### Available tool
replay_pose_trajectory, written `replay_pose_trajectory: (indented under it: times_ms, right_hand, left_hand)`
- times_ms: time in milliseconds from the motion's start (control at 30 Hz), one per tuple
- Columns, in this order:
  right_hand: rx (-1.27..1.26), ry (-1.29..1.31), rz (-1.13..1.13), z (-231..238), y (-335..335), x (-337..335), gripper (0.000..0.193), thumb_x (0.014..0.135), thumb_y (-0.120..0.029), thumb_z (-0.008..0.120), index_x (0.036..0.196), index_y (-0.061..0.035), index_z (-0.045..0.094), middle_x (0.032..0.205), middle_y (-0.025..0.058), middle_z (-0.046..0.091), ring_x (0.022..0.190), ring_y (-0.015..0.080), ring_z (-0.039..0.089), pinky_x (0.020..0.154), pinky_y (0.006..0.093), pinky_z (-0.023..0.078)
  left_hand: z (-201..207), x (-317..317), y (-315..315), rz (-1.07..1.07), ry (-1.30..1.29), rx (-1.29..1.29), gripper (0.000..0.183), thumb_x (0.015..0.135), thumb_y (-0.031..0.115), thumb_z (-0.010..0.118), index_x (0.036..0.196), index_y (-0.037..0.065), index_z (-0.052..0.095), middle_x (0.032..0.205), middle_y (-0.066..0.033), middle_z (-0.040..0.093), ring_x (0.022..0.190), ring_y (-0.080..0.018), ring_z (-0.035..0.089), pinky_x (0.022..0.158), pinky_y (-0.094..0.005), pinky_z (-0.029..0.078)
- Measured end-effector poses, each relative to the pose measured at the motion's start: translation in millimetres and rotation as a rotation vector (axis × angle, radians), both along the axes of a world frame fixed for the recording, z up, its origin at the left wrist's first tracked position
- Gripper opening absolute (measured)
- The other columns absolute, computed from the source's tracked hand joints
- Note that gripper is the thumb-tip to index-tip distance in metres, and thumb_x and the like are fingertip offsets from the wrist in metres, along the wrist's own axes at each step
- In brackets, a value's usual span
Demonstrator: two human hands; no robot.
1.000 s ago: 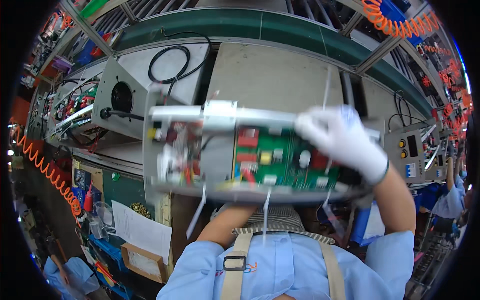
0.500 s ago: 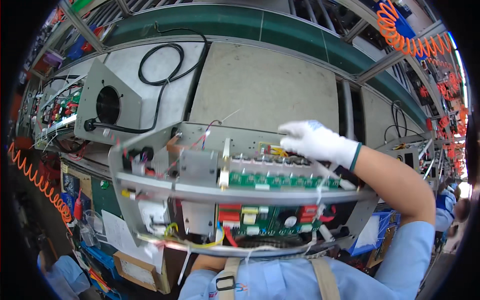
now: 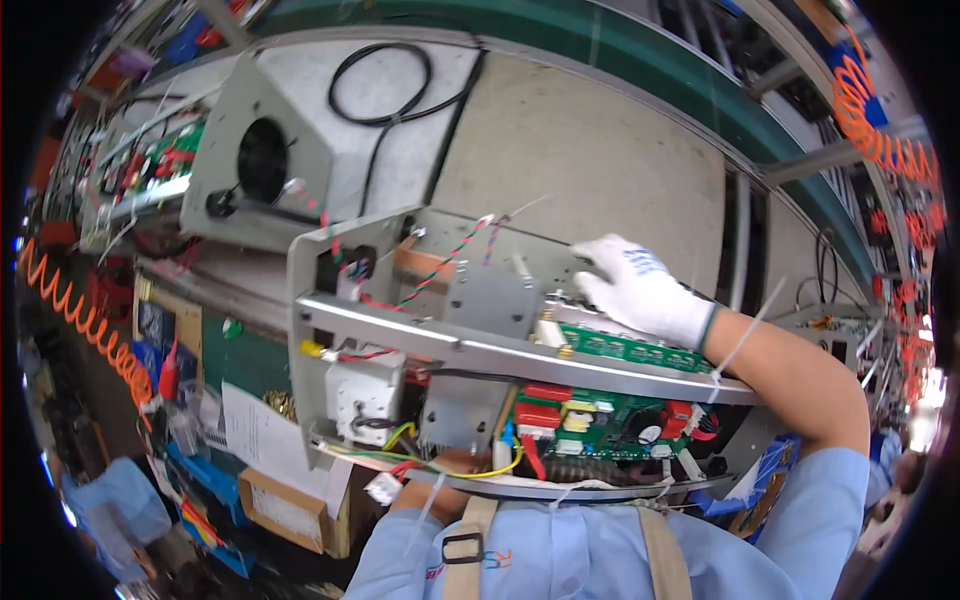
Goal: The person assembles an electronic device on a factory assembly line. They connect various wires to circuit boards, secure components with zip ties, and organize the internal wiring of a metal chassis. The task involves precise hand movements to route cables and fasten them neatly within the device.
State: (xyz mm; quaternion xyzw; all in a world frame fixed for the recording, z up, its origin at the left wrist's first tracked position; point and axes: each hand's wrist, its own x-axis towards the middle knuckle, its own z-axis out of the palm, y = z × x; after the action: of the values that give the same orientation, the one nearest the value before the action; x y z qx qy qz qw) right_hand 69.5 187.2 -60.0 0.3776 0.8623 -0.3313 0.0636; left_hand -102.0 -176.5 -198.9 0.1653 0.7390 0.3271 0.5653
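An open grey metal chassis [image 3: 620, 369] lies across the bench in front of me, with green circuit boards and loose wires inside. My right hand [image 3: 645, 295], in a white glove, reaches over the chassis's far part, above the upper green board [image 3: 625, 348]. Its thumb and fingers are apart, and I see nothing held in them. A lower board [image 3: 590, 425] carries red and yellow components. My left forearm [image 3: 455, 470] goes behind the chassis's near edge, which hides the left hand. A white connector [image 3: 384, 488] hangs on wires at the near left corner.
Left of the chassis stands another grey unit with a round-holed panel [image 3: 300, 165]; its black cable [image 3: 380, 85] lies coiled behind. A beige board [image 3: 590, 150] covers the bench's middle. Orange coiled hoses [image 3: 85, 320] hang at the sides. A cardboard box [image 3: 285, 510] sits at lower left.
The whole view has shifted and tilted, placing the chassis farther right in the picture. Relative to the chassis, my right hand has moved left along its far part.
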Motion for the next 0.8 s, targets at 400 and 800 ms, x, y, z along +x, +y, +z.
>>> replay_pose_trajectory:
  times_ms: [400,800]
  right_hand:
    - [-0.515,-0.129,-0.298,-12.3,-0.4,-9.8,0.028,0.091,-0.024,0.067,0.107,-0.0011,0.071,0.080,0.0015,0.070,0.073,0.0063,0.056,0.069,0.0272,0.050]
    - [-0.502,-0.081,-0.505,-13.0,-4.0,-21.4,0.013,0.078,0.008,0.060,0.082,0.0017,0.070,0.066,0.0038,0.066,0.055,0.0084,0.055,0.049,0.0271,0.042]
  left_hand:
    - [-67.0,77.5,120.2,-0.098,-0.080,0.162,0.021,0.083,0.014,0.061,0.101,0.010,0.071,0.096,-0.0146,0.070,0.089,-0.0281,0.068,0.078,-0.0434,0.053]
    - [-80.5,105.5,181.0,-0.126,-0.088,0.137,0.022,0.084,0.015,0.060,0.103,0.011,0.071,0.098,-0.0150,0.070,0.091,-0.0277,0.068,0.079,-0.0436,0.053]
